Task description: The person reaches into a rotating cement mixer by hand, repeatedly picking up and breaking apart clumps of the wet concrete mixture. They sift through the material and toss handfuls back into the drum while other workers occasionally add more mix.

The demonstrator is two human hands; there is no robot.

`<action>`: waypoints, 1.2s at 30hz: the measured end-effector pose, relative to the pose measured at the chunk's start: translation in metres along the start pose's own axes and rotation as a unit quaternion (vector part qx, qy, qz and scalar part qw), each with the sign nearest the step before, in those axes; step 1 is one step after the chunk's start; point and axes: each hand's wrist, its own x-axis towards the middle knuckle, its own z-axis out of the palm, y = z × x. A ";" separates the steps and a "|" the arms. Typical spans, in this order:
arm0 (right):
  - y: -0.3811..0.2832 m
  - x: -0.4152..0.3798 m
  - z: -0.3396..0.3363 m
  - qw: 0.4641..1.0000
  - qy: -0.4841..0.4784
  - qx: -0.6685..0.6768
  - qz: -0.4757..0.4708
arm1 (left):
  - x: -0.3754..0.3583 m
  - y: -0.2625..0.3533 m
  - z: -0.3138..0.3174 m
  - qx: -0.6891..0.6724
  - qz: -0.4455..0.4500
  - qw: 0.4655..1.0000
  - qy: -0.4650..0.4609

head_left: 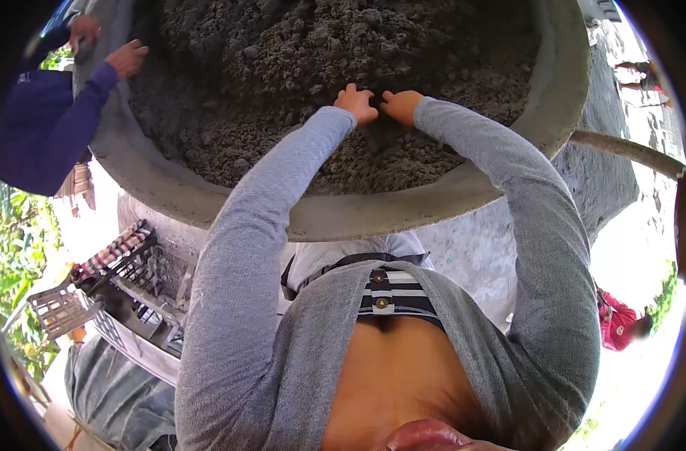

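Observation:
My left hand [356, 104] and my right hand [401, 107] are close together over a wide basin [403, 214] of crumbly grey-brown material [335, 45] that looks like damp soil or clay. The fingers of both hands curl inward toward each other, with a small gap between them. Their fingertips are partly hidden, so what they grip is not clear. Loose crumbs and small clumps surround both hands. The material is heaped higher toward the far side.
Another person in a dark blue sleeve [76, 124] has hands at the basin's left rim. A pole [625, 150] juts out from the right side. At lower left stand plastic crates [61, 310] with a checked cloth [114, 252]. A person in red [617, 322] is farther off right.

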 end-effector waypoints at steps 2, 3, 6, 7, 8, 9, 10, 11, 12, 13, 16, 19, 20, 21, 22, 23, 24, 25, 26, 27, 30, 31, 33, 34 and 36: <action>0.012 -0.007 0.014 0.999 0.007 0.027 0.026 | -0.004 0.018 0.011 0.015 -0.012 1.000 -0.013; 0.020 -0.010 0.022 0.999 0.028 0.037 0.016 | -0.004 0.023 0.016 0.029 0.007 0.999 -0.040; 0.033 -0.026 0.022 0.999 0.014 0.049 0.017 | -0.004 0.034 0.023 0.063 0.047 0.993 -0.092; 0.037 -0.035 0.015 0.998 -0.022 0.047 0.021 | -0.005 0.035 0.023 0.111 0.079 0.984 -0.114; 0.042 -0.049 0.006 0.998 -0.021 0.052 0.023 | -0.006 0.035 0.023 0.158 0.109 0.972 -0.135; 0.045 -0.064 -0.006 0.995 -0.011 0.088 0.040 | -0.007 0.036 0.020 0.161 0.109 0.971 -0.140; 0.047 -0.077 -0.015 0.991 -0.001 0.124 0.056 | -0.006 0.038 0.012 0.186 0.128 0.961 -0.158; 0.051 -0.089 -0.016 0.982 0.065 0.171 0.056 | -0.004 0.037 0.009 0.210 0.145 0.951 -0.176; 0.054 -0.103 -0.017 0.966 0.129 0.216 0.053 | 0.003 0.030 0.013 0.209 0.140 0.951 -0.181; 0.058 -0.114 -0.022 0.957 0.158 0.240 0.040 | 0.011 0.023 0.016 0.202 0.133 0.948 -0.205; 0.055 -0.138 -0.035 0.929 0.222 0.294 0.040 | 0.024 0.000 0.012 0.219 0.155 0.942 -0.200; 0.048 -0.153 -0.041 0.901 0.284 0.325 0.046 | 0.009 0.004 -0.018 0.059 0.044 0.975 -0.209; 0.044 -0.156 -0.041 0.890 0.315 0.327 0.039 | -0.003 0.011 -0.035 0.060 0.037 0.976 -0.206; 0.036 -0.160 -0.040 0.889 0.319 0.327 0.033 | -0.015 0.016 -0.050 0.009 0.054 0.982 -0.181; 0.025 -0.165 -0.038 0.858 0.363 0.362 0.041 | -0.028 0.017 -0.061 -0.040 0.071 0.985 -0.154; 0.014 -0.170 -0.034 0.822 0.406 0.395 0.049 | -0.041 0.012 -0.065 -0.112 0.101 0.977 -0.151; 0.004 -0.172 -0.023 0.834 0.349 0.426 0.017 | -0.065 0.019 -0.073 -0.046 0.132 0.968 -0.206; -0.004 -0.179 -0.012 0.919 0.220 0.322 -0.061 | -0.095 0.029 -0.078 0.021 0.161 0.952 -0.258; -0.019 -0.197 -0.023 0.939 -0.007 0.336 -0.080 | -0.123 0.033 -0.072 -0.096 0.003 0.927 -0.364; -0.021 -0.200 -0.021 0.942 0.026 0.324 -0.086 | -0.153 0.040 -0.071 -0.069 -0.006 0.913 -0.403; -0.008 -0.206 -0.023 0.901 0.183 0.380 -0.100 | -0.162 0.041 -0.075 -0.153 -0.022 0.938 -0.309; -0.004 -0.207 -0.027 0.834 0.298 0.453 -0.101 | -0.159 0.042 -0.082 -0.199 0.039 0.956 -0.212; -0.021 -0.215 -0.044 0.684 0.341 0.644 -0.037 | -0.171 0.060 -0.100 -0.009 0.323 0.938 0.122; -0.035 -0.218 -0.048 0.559 0.352 0.750 -0.037 | -0.181 0.072 -0.104 -0.110 0.343 0.915 0.184; -0.054 -0.222 -0.055 0.436 0.250 0.852 -0.145 | -0.216 0.107 -0.112 -0.126 0.415 0.834 0.341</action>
